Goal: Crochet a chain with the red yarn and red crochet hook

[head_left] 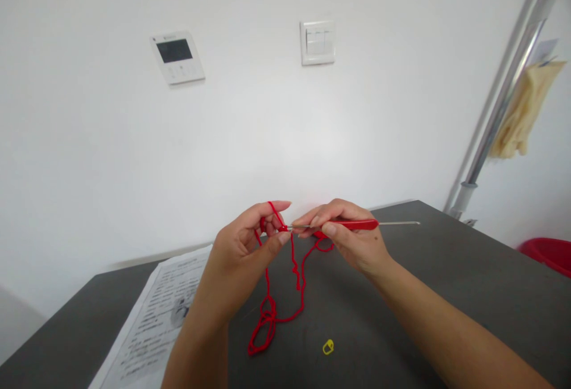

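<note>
My left hand [250,234] pinches a small piece of red yarn [284,228] between thumb and fingers, with a strand looped over the raised index finger. In my right hand [352,237] is a crochet hook [357,224] with a red handle and metal shafts at both ends. Its left tip meets the yarn at my left fingertips; the other end points right. A short yarn tail hangs below the pinch. More red yarn [263,332] trails down to a loose tangle on the dark table and runs up behind my right hand.
A yellow stitch marker [328,347] lies on the dark table [375,323] near the front. Printed sheets [151,311] lie under my left forearm. At the right are a red basin [546,255], a metal pole [508,91] and hanging pale gloves [526,112]. A white wall stands behind.
</note>
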The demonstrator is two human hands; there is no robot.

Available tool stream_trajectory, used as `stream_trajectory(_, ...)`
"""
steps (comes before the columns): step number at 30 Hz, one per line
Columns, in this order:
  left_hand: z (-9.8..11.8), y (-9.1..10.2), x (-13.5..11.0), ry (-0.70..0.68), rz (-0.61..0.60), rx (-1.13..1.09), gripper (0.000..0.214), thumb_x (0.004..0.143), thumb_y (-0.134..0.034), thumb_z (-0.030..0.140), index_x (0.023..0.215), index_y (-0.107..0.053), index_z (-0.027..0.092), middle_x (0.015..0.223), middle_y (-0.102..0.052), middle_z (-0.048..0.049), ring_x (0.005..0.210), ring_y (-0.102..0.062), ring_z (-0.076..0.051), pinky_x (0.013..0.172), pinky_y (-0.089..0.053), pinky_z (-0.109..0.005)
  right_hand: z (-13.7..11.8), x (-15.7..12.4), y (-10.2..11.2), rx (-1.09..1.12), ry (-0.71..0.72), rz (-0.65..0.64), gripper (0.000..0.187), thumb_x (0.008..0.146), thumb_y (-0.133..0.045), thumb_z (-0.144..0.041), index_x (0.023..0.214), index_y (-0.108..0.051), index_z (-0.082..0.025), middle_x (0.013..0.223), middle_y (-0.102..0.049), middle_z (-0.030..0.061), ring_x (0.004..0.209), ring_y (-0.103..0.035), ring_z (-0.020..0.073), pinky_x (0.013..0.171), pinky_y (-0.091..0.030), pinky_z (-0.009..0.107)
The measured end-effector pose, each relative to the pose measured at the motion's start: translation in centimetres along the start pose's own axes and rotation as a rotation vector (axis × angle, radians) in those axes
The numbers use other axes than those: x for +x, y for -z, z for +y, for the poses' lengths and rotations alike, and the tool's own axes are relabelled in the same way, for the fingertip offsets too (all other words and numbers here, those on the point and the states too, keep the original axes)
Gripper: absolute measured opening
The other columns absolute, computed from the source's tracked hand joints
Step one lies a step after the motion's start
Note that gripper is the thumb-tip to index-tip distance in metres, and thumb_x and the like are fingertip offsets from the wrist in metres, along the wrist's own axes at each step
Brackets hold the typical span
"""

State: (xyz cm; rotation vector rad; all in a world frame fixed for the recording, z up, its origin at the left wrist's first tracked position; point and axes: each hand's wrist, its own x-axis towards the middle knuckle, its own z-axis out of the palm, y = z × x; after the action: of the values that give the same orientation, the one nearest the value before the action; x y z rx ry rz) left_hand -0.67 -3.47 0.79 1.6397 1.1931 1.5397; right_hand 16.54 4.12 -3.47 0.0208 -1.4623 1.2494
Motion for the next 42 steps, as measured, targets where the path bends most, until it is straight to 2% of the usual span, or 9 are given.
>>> stream_trajectory(7, -0.7, 0.5, 0.5, 0.097, -0.106, -0.251, 0.029, 0.073, -0.083, 0.024, 0.102, -0.081, 0.026, 0.08, -0.069, -0.0012, 0.076, -0.06, -0.013, 0.073, -0.048, -0.024, -0.6, 0.0, 0.3, -0.075, 0.058, -0.064, 0.008, 0.088, -0.075, -0.03, 0.089, -0.074, -0.022, 0.098, -0.081, 0.0061, 0.09, -0.078, 0.0202, 0.081, -0.065, 0.037)
stream_trajectory(11, -0.9, 0.5, 0.7, 0.143, -0.143, -0.365, 0.029, 0.069, -0.085, 0.025, 0.099, -0.082, 0.023, 0.078, -0.069, -0.0021, 0.075, -0.06, -0.014, 0.074, -0.047, -0.025, -1.1, 0.1, 0.6, -0.136, 0.121, -0.124, 0.006, 0.089, -0.074, -0.027, 0.093, -0.077, -0.022, 0.099, -0.081, 0.0068, 0.097, -0.077, 0.0212, 0.087, -0.064, 0.038)
stream_trajectory(18, -0.9, 0.2, 0.9, 0.25, -0.221, -0.541, 0.028, 0.064, -0.085, 0.021, 0.092, -0.083, 0.017, 0.079, -0.071, -0.0052, 0.07, -0.061, -0.013, 0.069, -0.046, -0.024, -1.6, 0.2, 1.2, -0.235, 0.221, -0.246, 0.016, 0.092, -0.07, -0.017, 0.104, -0.077, -0.025, 0.107, -0.08, 0.0068, 0.101, -0.075, 0.0194, 0.088, -0.062, 0.036)
stream_trajectory(23, -0.9, 0.1, 1.1, 0.306, -0.251, -0.613, 0.029, 0.062, -0.085, 0.02, 0.09, -0.082, 0.015, 0.075, -0.07, -0.0054, 0.067, -0.061, -0.012, 0.067, -0.047, -0.021, -2.2, 0.3, 1.2, -0.411, 0.362, -0.311, 0.019, 0.091, -0.069, -0.014, 0.106, -0.076, -0.024, 0.108, -0.08, 0.0089, 0.101, -0.075, 0.0208, 0.091, -0.061, 0.038)
stream_trajectory(31, -1.0, 0.7, 1.0, 0.276, -0.221, -0.519, 0.026, 0.065, -0.086, 0.02, 0.091, -0.082, 0.017, 0.073, -0.071, -0.0031, 0.066, -0.06, -0.009, 0.067, -0.046, -0.018, -1.6, 0.2, 0.4, -0.23, 0.239, -0.152, 0.01, 0.089, -0.073, -0.02, 0.097, -0.079, -0.023, 0.097, -0.082, 0.007, 0.094, -0.078, 0.02, 0.083, -0.064, 0.032)
stream_trajectory(37, -0.7, 1.2, 1.0, 0.296, -0.212, -0.497, 0.027, 0.063, -0.085, 0.019, 0.089, -0.082, 0.016, 0.072, -0.07, -0.0026, 0.065, -0.06, -0.009, 0.065, -0.045, -0.019, -1.3, 0.1, 0.4, -0.278, 0.307, -0.218, 0.02, 0.09, -0.071, -0.013, 0.105, -0.078, -0.023, 0.105, -0.081, 0.0084, 0.1, -0.076, 0.0193, 0.089, -0.063, 0.033)
stream_trajectory(42, -0.5, 0.8, 1.2, 0.297, -0.21, -0.465, 0.024, 0.06, -0.084, 0.019, 0.084, -0.082, 0.017, 0.071, -0.072, -0.0032, 0.064, -0.06, -0.01, 0.065, -0.044, -0.02, -1.8, 0.2, 0.8, -0.244, 0.218, -0.214, 0.012, 0.09, -0.072, -0.018, 0.099, -0.079, -0.022, 0.1, -0.081, 0.008, 0.094, -0.078, 0.0188, 0.083, -0.064, 0.031)
